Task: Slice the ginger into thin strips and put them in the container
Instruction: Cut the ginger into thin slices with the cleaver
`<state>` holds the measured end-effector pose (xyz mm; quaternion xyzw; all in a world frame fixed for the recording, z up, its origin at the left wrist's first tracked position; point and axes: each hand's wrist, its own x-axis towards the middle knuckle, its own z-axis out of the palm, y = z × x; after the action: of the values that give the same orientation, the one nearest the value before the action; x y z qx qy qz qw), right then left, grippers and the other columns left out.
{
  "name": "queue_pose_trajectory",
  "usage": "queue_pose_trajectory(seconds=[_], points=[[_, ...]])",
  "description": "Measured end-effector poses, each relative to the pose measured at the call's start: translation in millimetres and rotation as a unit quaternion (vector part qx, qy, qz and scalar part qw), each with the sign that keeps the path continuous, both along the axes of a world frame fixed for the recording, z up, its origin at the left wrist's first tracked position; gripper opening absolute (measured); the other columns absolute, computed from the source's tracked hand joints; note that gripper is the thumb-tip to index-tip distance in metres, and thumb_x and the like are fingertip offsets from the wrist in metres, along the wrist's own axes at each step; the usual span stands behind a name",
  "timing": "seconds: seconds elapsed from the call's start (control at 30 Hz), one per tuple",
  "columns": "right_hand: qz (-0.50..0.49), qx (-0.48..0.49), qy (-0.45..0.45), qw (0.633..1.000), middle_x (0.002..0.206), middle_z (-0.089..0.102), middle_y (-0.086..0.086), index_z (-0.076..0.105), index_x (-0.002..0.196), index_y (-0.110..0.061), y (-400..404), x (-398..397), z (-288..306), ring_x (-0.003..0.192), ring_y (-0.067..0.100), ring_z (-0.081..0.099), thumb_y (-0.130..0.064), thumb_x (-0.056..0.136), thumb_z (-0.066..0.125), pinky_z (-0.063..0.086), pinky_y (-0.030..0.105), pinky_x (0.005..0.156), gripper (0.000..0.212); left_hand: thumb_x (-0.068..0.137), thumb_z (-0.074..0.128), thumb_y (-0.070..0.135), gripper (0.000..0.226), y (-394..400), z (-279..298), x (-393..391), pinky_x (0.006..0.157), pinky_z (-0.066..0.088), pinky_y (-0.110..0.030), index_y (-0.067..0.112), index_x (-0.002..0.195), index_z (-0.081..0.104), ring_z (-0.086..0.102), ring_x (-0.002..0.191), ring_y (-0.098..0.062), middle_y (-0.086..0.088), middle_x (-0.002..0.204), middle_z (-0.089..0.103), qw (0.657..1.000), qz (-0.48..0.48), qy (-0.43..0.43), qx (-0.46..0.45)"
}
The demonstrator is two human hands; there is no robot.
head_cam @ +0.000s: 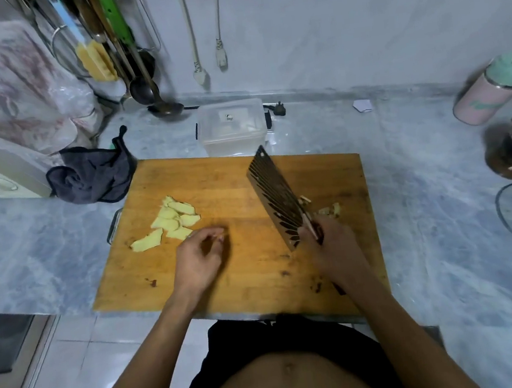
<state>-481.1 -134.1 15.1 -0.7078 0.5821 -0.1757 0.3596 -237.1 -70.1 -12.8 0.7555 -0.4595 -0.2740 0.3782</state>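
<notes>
Ginger slices (175, 222) lie on the cutting board (230, 177), just beside the loosely curled, empty left hand (199, 257). The right hand (334, 248) grips a cleaver (275, 196).

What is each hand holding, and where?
The right hand grips the cleaver by its handle. The left hand holds nothing visible, fingers loosely curled.
</notes>
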Motion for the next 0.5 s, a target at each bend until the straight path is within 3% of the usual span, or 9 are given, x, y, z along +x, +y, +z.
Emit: queue_pose_trajectory(seconds=[0.1,0.23,0.33,0.43,0.5], points=[[0.085,-0.051,0.081,0.992,0.097,0.066,0.001,0.057,0.112,-0.016,-0.3,26.3,9.8,0.084,0.019,0.063,-0.035,0.1,0.052,0.052,0.033,0.07,0.023,0.093,0.065,0.01,0.016,13.5,3.3,17.3,0.097,0.048,-0.028,0.02,0.101,0.075,0.064,0.1,-0.012,0.007,0.104,0.072,0.999,0.04,0.0,0.006],[0.169,-0.164,0.202,0.951,0.109,0.064,-0.001,0.048,0.123,-0.019,-1.1,39.4,13.2,0.095,0.02,0.065,-0.033,0.1,0.048,0.041,0.028,0.069,0.027,0.092,0.064,0.009,0.019,29.9,8.3,30.7,0.095,0.052,-0.031,0.024,0.098,0.074,0.066,0.099,-0.008,0.011,0.101,0.073,0.994,0.104,0.006,-0.025],[0.196,-0.195,0.232,0.933,0.116,0.062,-0.004,0.047,0.127,-0.019,-4.0,34.6,12.0,0.101,0.015,0.063,-0.027,0.097,0.054,0.045,0.027,0.074,0.032,0.092,0.064,0.008,0.023,31.4,17.5,34.5,0.089,0.052,-0.022,0.028,0.102,0.07,0.063,0.095,0.001,0.012,0.103,0.069,0.984,0.158,-0.005,-0.08],[0.201,-0.224,0.238,0.923,0.097,0.068,0.001,0.058,0.112,-0.014,-2.9,20.4,4.3,0.084,0.019,0.066,-0.019,0.082,0.073,0.049,0.028,0.071,0.033,0.092,0.064,0.006,0.024,20.5,26.4,29.0,0.088,0.041,-0.006,0.022,0.109,0.069,0.055,0.099,0.006,0.005,0.109,0.063,0.98,0.13,-0.074,-0.129],[0.187,-0.261,0.248,0.914,0.079,0.067,0.001,0.061,0.092,-0.016,-1.4,8.1,-4.4,0.066,0.017,0.063,-0.016,0.068,0.084,0.051,0.029,0.061,0.034,0.092,0.063,0.012,0.021,2.9,29.3,22.1,0.095,0.037,-0.009,0.015,0.112,0.07,0.053,0.108,-0.004,0.001,0.115,0.062,0.982,0.061,-0.121,-0.135]])
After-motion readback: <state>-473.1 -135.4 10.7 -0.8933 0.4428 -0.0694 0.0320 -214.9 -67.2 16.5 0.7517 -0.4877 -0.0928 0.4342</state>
